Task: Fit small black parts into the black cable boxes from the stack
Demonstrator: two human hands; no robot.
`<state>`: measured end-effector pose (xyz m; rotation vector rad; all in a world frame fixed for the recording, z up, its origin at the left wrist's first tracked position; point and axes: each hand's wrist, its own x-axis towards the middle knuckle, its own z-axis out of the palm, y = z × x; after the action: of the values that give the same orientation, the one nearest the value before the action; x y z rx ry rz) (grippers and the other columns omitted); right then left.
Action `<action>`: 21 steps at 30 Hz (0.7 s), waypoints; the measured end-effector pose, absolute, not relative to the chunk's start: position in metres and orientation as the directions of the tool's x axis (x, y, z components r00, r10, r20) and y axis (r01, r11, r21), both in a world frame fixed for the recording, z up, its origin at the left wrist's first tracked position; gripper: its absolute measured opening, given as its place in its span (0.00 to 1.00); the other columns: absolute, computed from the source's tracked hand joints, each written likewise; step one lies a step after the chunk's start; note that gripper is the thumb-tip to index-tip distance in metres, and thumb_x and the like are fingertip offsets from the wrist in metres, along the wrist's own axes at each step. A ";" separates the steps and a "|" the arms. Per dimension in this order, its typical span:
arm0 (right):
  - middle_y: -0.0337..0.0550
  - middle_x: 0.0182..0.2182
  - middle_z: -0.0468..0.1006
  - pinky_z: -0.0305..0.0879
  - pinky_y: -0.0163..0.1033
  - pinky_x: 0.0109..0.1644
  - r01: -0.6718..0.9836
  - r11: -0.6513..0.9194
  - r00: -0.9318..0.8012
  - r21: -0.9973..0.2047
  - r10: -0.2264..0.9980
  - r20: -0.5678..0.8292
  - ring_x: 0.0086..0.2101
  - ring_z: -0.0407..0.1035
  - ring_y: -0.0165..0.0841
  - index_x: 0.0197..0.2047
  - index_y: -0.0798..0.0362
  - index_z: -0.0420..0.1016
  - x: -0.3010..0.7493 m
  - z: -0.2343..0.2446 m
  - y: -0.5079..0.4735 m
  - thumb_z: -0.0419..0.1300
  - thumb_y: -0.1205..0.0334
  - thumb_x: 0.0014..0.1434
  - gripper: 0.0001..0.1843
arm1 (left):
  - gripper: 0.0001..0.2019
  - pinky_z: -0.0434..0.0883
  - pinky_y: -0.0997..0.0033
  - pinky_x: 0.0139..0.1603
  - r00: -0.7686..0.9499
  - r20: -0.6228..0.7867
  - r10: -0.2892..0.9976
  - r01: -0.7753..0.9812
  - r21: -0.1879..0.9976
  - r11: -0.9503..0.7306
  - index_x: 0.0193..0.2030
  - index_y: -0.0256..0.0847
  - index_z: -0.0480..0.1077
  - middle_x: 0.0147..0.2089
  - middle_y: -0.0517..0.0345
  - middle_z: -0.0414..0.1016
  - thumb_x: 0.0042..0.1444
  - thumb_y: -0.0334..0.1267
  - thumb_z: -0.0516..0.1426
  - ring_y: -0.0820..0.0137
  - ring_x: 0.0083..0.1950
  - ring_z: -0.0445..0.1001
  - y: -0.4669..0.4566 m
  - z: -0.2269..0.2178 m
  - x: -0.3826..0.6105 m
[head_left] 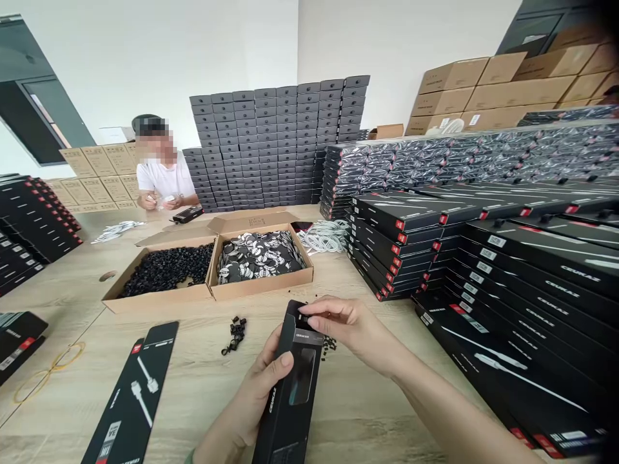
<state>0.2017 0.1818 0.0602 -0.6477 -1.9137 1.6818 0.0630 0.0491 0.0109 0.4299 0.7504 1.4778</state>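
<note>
My left hand point(264, 380) is wrapped round a slim black cable box point(290, 393), tilted with its top end away from me. The box has a clear window on its front and a raised flap at its top. My right hand point(341, 322) is at that top end, thumb and fingertips pinched together beside the flap; what lies between them is too small to make out. Small black clips point(236, 334) lie loose left of the box. More small black pieces point(329, 346) lie under my right hand. A flat black printed box point(135, 393) rests on the table at the left.
Ahead stand a carton of black clips point(109, 301) and a carton of black-and-white tags point(264, 293). Black boxes point(522, 309) are stacked high on the right. White cables point(326, 237) lie behind the cartons. A co-worker point(167, 177) sits across the table.
</note>
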 end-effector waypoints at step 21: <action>0.38 0.30 0.75 0.61 0.38 0.38 0.037 0.114 -0.657 -0.993 0.752 0.062 0.32 0.67 0.32 0.38 0.51 0.66 0.198 0.061 0.165 0.62 0.59 0.54 0.10 | 0.26 0.60 0.53 0.64 -0.034 -0.068 0.997 -0.640 0.768 0.031 0.59 0.52 0.69 0.57 0.54 0.75 0.52 0.42 0.64 0.55 0.63 0.67 0.048 0.013 0.066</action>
<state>0.1975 0.1655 0.0607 -0.7656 -1.8186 1.5948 0.0660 0.0475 0.0129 0.6231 0.7454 1.4610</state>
